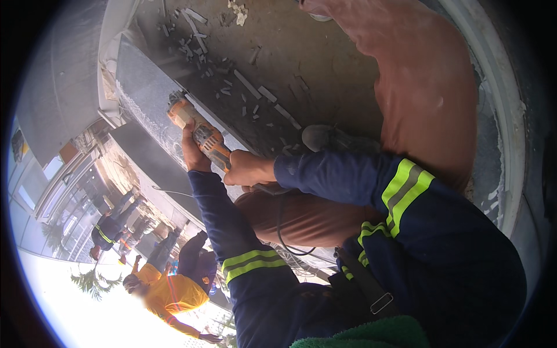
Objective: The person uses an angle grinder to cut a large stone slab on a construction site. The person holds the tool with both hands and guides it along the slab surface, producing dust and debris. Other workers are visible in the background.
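An orange and dark angle grinder (210, 139) is held in both hands, its head over a grey slab (142, 75) with a pale, dusty edge. My left hand (194, 152) wraps round the body behind the head. Behind it, my right hand (250, 168) closes round the rear handle. Dust blurs the grinder's head, and I cannot tell whether its disc touches the slab. A dark cable (279, 223) hangs in a loop below my right forearm.
Grey broken strips (248, 84) and chips litter the brown floor beside the slab. My legs in brown trousers (426, 75) and a dusty shoe (318, 138) are close by. A person in a yellow shirt (174, 293) and another in dark clothes (105, 227) are at the lower left.
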Demonstrator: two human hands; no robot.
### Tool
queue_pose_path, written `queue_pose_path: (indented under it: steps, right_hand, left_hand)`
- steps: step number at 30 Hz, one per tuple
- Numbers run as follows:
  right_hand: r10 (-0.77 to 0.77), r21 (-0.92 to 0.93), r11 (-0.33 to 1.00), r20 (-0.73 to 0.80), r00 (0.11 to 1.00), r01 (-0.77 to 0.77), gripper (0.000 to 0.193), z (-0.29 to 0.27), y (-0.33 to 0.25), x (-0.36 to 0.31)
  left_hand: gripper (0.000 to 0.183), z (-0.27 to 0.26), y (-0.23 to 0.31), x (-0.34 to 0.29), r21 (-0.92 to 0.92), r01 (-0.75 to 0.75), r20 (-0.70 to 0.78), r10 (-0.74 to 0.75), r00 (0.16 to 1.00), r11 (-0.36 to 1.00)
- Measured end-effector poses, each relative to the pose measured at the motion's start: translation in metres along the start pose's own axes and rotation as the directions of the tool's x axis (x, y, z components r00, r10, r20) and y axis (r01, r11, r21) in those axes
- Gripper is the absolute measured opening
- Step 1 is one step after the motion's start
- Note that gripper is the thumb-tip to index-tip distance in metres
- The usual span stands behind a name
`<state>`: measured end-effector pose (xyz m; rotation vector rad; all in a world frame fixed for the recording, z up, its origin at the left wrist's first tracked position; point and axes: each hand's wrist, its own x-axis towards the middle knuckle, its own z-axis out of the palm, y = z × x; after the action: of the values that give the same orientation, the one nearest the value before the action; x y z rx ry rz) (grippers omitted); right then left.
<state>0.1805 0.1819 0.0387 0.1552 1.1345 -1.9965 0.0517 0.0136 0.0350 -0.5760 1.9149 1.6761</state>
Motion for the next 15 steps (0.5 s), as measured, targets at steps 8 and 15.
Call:
queue_pose_path:
  steps: [8, 15]
  right_hand:
    - [-0.008, -0.006, 1.0, -0.029, 1.0, 0.007, 0.038, -0.001, 0.0, -0.008]
    - [-0.005, 0.033, 0.999, -0.017, 1.0, 0.006, 0.037, 0.002, 0.001, -0.008]
  left_hand:
    - [0.042, 0.01, 0.001, -0.008, -0.001, -0.019, -0.008, 0.019, 1.0, 1.0]
    - [0.041, 0.002, -0.002, -0.005, -0.032, -0.01, -0.005, 0.01, 1.0, 0.999]
